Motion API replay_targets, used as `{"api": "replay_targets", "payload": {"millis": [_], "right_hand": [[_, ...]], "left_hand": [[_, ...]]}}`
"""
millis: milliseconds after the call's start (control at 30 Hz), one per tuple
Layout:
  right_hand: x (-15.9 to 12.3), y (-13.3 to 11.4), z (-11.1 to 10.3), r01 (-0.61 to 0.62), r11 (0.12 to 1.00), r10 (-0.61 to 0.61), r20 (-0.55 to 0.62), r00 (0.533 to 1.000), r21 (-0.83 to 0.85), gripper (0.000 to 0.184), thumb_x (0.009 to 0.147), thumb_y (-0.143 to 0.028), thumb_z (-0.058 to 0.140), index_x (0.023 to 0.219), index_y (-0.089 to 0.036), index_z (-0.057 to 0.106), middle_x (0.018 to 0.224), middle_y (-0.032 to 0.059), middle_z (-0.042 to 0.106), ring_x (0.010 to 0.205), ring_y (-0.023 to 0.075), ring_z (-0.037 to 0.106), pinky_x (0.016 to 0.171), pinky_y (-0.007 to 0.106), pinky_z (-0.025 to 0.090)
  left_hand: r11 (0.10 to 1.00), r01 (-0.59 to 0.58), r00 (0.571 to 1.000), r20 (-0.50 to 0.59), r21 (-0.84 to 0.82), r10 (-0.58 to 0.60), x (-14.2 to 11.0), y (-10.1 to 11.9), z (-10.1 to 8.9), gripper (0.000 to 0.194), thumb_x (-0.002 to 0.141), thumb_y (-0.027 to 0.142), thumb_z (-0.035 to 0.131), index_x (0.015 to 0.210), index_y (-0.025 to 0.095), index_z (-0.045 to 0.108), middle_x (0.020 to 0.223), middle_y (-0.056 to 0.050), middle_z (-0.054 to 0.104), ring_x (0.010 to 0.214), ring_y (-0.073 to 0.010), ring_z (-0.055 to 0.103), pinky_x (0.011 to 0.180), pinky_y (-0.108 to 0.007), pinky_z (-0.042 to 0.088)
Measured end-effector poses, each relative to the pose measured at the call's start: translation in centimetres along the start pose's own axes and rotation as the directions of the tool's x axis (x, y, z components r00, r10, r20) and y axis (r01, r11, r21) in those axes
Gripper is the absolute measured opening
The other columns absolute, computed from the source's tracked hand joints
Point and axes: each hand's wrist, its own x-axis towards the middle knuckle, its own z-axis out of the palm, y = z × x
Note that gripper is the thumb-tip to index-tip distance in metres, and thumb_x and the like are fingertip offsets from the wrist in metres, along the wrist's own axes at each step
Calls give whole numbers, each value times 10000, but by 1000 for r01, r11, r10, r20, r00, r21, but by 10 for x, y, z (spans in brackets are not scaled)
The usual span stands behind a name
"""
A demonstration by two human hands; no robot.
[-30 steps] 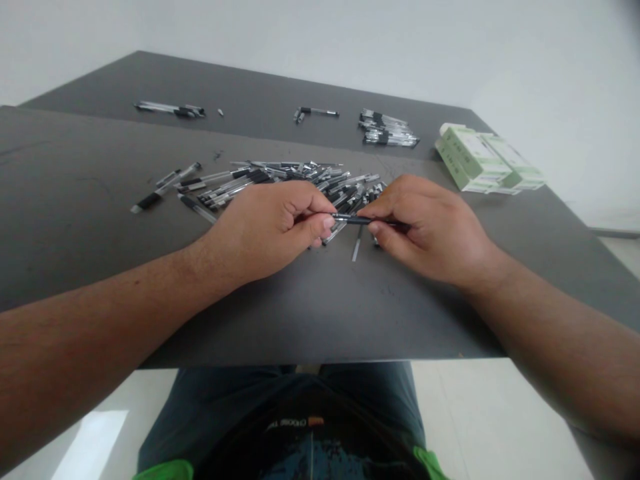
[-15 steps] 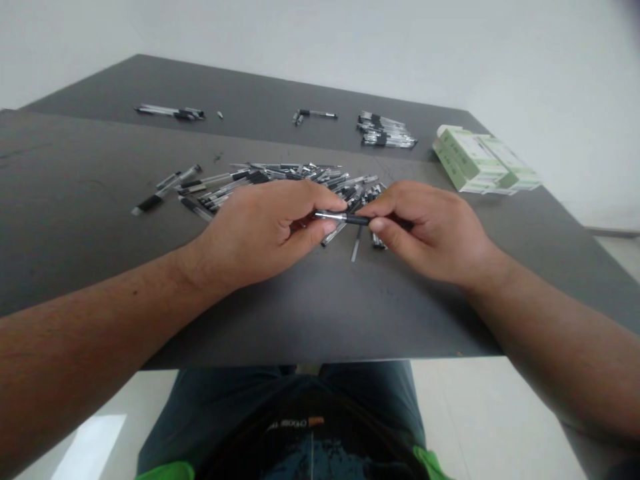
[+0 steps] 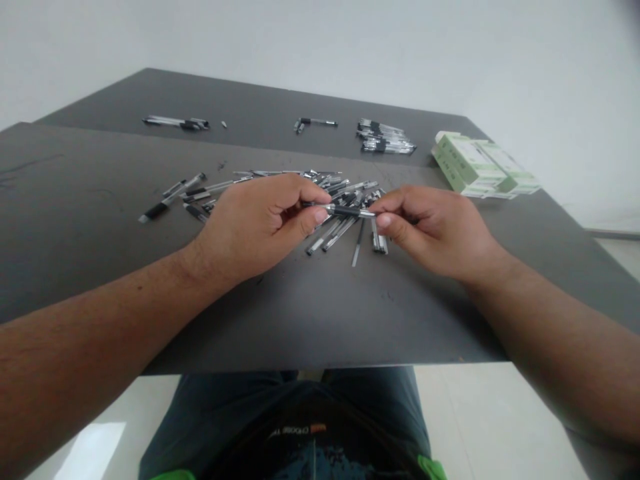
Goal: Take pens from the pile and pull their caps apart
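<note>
A pen (image 3: 344,211) with a black grip and a silver-looking tip lies level between my two hands, above the grey table (image 3: 320,313). My left hand (image 3: 255,227) pinches its left part between thumb and fingers, hiding that end. At the silver tip, the thumb and forefinger of my right hand (image 3: 435,230) are closed; whether a small part is also between them I cannot tell. Under and behind the hands spreads a pile of pens and pen parts (image 3: 343,230), partly covered by them. A thin loose tube (image 3: 357,245) sticks out of the pile toward me.
Several loose pens (image 3: 173,197) lie left of the pile. Farther back are a group of pens (image 3: 175,123), a small light piece (image 3: 224,124), a pen (image 3: 319,122) beside small parts, and a stack of pens (image 3: 385,138). Green-and-white boxes (image 3: 470,163) stand at the right.
The black grip now shows mid-pen with the silver tip at the right; before, silver was at the left and black at the right. My hands are slightly farther apart.
</note>
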Motion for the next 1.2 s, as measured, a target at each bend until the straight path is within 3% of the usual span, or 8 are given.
{"api": "replay_targets", "payload": {"millis": [200, 367, 500, 733, 867, 1033, 1200], "right_hand": [[1, 0, 0, -46, 996, 42, 52, 998, 74, 342, 1153, -510, 636, 1065, -249, 839, 797, 10, 808, 705, 197, 744, 744, 331, 565], [0, 4, 5, -61, 995, 59, 25, 998, 83, 269, 1079, -472, 741, 1167, -238, 842, 889, 22, 837, 727, 203, 743, 736, 339, 572], [0, 3, 5, -31, 997, 33, -18, 999, 75, 209, 1060, -428, 756, 1075, -235, 834, 936, 33, 847, 788, 209, 755, 787, 344, 585], [1, 2, 4, -108, 978, 96, 72, 993, 179, 417, 1131, -614, 656, 994, -247, 799, 753, 3, 770, 684, 192, 725, 711, 329, 551], [1, 2, 6, -137, 975, 126, 74, 989, 177, 472, 1118, -685, 654, 997, -249, 789, 738, 2, 769, 662, 194, 717, 685, 334, 551], [0, 4, 6, -172, 964, 157, 84, 984, 205, 530, 1120, -739, 616, 998, -253, 789, 727, 0, 765, 634, 190, 709, 647, 335, 555], [0, 7, 5, -185, 957, 171, 79, 982, 223, 564, 1111, -764, 618, 971, -246, 791, 708, 2, 746, 616, 185, 692, 627, 332, 536]], "left_hand": [[999, -15, 999, 33, 28, 14, 2, 1, 0, 219, 1069, 387, 676, 1231, 326, 809, 1142, -9, 874, 971, -244, 805, 945, -401, 629], [997, 26, 998, 53, 70, -30, 3, -1, 0, 254, 1077, 462, 656, 1192, 324, 836, 988, -17, 860, 880, -249, 792, 838, -393, 613], [998, 13, 997, 81, 60, -18, 4, -1, -1, 295, 1098, 486, 618, 1139, 312, 853, 966, -18, 862, 946, -258, 813, 885, -381, 619], [997, 35, 993, 113, 67, -42, 6, 2, -2, 289, 1089, 452, 607, 1090, 299, 852, 894, -3, 850, 982, -256, 822, 885, -368, 618], [999, 41, 995, 90, 18, -42, 5, 3, 0, 254, 1084, 437, 617, 1062, 319, 841, 930, 4, 859, 930, -245, 817, 863, -384, 620], [1000, 29, 999, 32, 1, -29, 2, 2, 1, 253, 1046, 425, 658, 1208, 313, 816, 1059, -26, 874, 935, -255, 805, 861, -409, 629], [996, 91, 996, 20, 8, -91, 0, 2, 1, 230, 1060, 436, 644, 1205, 317, 777, 943, -18, 839, 881, -258, 781, 850, -426, 623]]}}
